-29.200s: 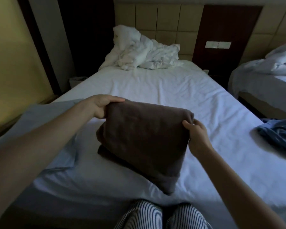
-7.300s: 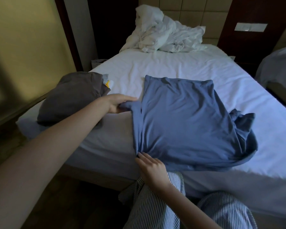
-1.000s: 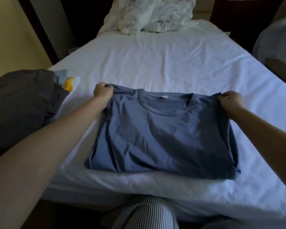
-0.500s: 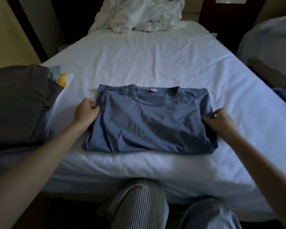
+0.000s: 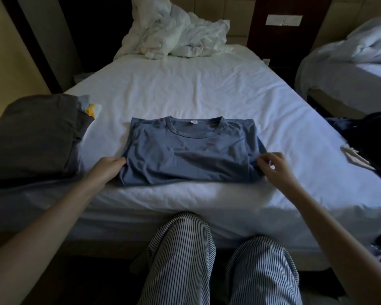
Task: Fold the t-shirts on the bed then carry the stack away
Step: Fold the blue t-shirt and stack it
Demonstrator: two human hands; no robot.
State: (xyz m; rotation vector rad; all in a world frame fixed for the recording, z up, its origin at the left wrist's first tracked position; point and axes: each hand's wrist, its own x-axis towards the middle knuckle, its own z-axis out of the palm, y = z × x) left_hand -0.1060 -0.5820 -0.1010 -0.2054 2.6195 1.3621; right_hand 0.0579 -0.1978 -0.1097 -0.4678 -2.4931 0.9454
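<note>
At the near left corner of the bed (image 5: 207, 89) we see a dark grey folded stack (image 5: 35, 137), with a bit of pale blue and yellow cloth (image 5: 89, 107) poking out at its far right side. Just right of the stack we find the left hand (image 5: 109, 167), its fingers curled in against the left edge of the blue t-shirt (image 5: 189, 155), low down near the shirt's near left corner, gripping the fold there. The blue t-shirt lies flat and folded into a rough rectangle at the middle of the bed's near edge, neckline up and away from us, with a small white label showing inside the collar. At the shirt's near right corner we see the right hand (image 5: 273, 166) pinching the fabric edge between thumb and forefinger, the other fingers loosely lifted. Beyond the shirt the white sheet runs back to a crumpled white duvet (image 5: 176, 38) heaped at the far edge against the headboard. Along the bed's right edge we make out dark clothes (image 5: 372, 139) in a loose pile, too dim to tell apart. Farther right stands a second bed (image 5: 350, 69). Below the near edge we see striped trousers (image 5: 180, 260).
</note>
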